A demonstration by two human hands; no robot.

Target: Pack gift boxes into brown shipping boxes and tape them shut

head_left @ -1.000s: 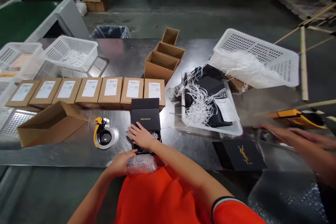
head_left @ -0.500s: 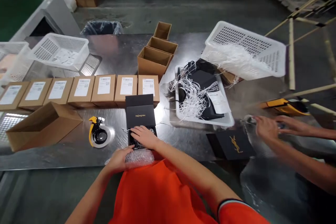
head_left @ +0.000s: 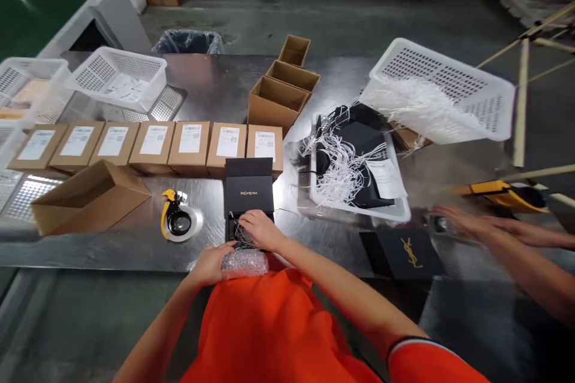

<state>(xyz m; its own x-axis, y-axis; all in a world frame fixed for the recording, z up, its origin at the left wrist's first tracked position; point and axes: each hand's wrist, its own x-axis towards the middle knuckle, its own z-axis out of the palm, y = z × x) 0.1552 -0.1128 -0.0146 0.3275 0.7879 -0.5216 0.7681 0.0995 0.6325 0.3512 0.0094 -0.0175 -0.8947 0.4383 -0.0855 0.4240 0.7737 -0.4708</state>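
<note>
A black gift box (head_left: 249, 191) stands in front of me with its gold-lettered lid raised, and shredded paper (head_left: 244, 239) lies inside. My right hand (head_left: 260, 231) reaches into it, fingers extended over the shreds, fingertips partly hidden. At the box's front edge, my left hand (head_left: 212, 264) grips a bubble-wrapped bundle (head_left: 245, 264) close to my body. What the wrap encloses cannot be made out. Left of the box lies a yellow and black tape dispenser (head_left: 176, 218).
Labelled cartons (head_left: 189, 140) line up behind the box. An open carton (head_left: 90, 200) lies at left, and further open cartons (head_left: 278, 99) stand behind. A white basket (head_left: 399, 209) holds shreds and black items. At right, a co-worker's hands (head_left: 467, 224) work near a closed black box (head_left: 411, 254).
My view has shifted slightly, moving the scene rightward. My right hand's fingers have shifted within the box, uncovering more shreds. My left hand stays at the bubble-wrapped bundle.
</note>
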